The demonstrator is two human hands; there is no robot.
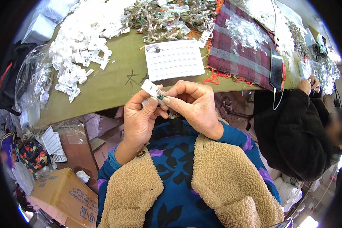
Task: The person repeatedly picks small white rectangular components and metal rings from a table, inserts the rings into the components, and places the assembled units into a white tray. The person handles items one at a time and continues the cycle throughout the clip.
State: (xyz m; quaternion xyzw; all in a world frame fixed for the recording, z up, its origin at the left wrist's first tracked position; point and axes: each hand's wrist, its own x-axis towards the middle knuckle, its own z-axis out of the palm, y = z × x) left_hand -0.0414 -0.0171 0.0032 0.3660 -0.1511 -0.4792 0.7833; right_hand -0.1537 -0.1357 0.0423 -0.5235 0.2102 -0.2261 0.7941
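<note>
Cardboard box (pixel 62 197), brown with dark print on its side, sits low at my left on the floor, and a clear plastic bag (pixel 34 81) of small white pieces hangs off the left edge of the counter (pixel 114 81). One white tray (pixel 174 59), rectangular and dotted with rows of small holes, lies flat on the olive-green counter just beyond my hands.

My left hand (pixel 138 119) is closed around a small white card (pixel 151 89), thumb pressed on its lower edge; the card tilts up and away from me, held above the counter's near edge, close to my chest. My right hand (pixel 192 102) is curled shut, its thumb and forefinger pinching a tiny dark green piece (pixel 160 97) against the card. The two hands touch at the fingertips.

A loose heap of white cards (pixel 81 41), too many to count, spreads over the counter's far left. A tangle of metal chains (pixel 161 21) lies at the far middle. One plaid cloth (pixel 241 49), maroon and grey with an orange fringe, covers the right part, carrying a pile of clear pieces (pixel 247 30). One dark phone (pixel 276 70) rests at its right edge. A second person in a black sleeve (pixel 292 129) works at my right.
</note>
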